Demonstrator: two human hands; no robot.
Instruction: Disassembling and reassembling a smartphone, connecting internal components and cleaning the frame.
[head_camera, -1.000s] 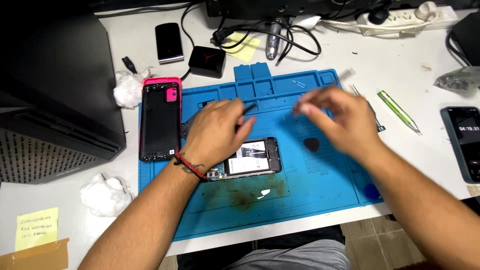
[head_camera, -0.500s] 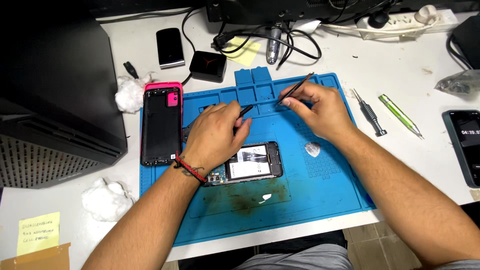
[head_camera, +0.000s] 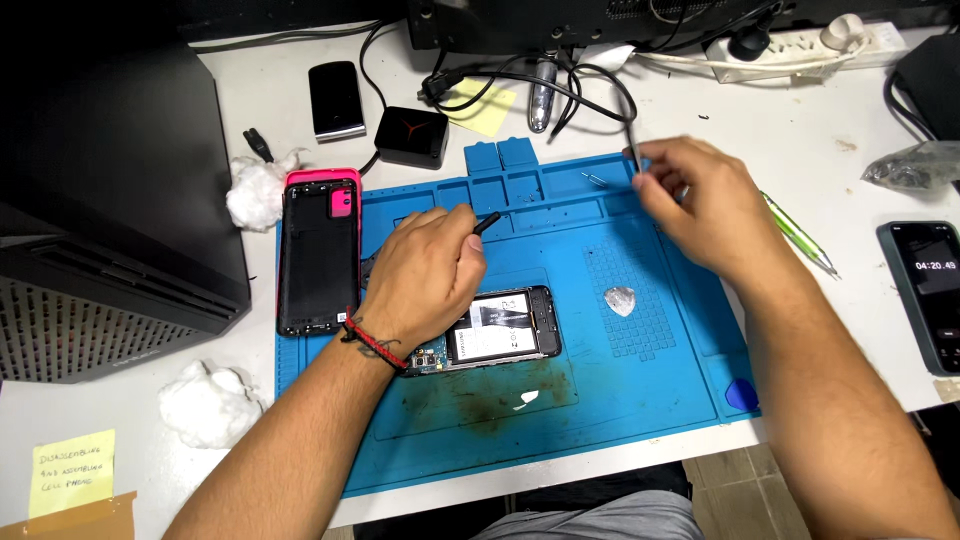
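Two wads of white tissue (head_camera: 255, 190) and one pink-edged phone back cover (head_camera: 319, 252) lie left of the left hand (head_camera: 425, 275), which pins one opened phone (head_camera: 500, 328) to the blue work mat (head_camera: 600, 400), fingers closed on a thin black tool (head_camera: 486, 222). The right hand (head_camera: 700, 205), well apart, pinches grey tweezers (head_camera: 633, 150); beyond it on the tabletop (head_camera: 850, 110) lie one green screwdriver (head_camera: 800, 235) and a second phone (head_camera: 925, 290).

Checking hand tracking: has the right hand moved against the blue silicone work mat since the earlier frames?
Yes. The right hand has moved up toward the far right compartments of the blue silicone work mat, away from the opened black phone.
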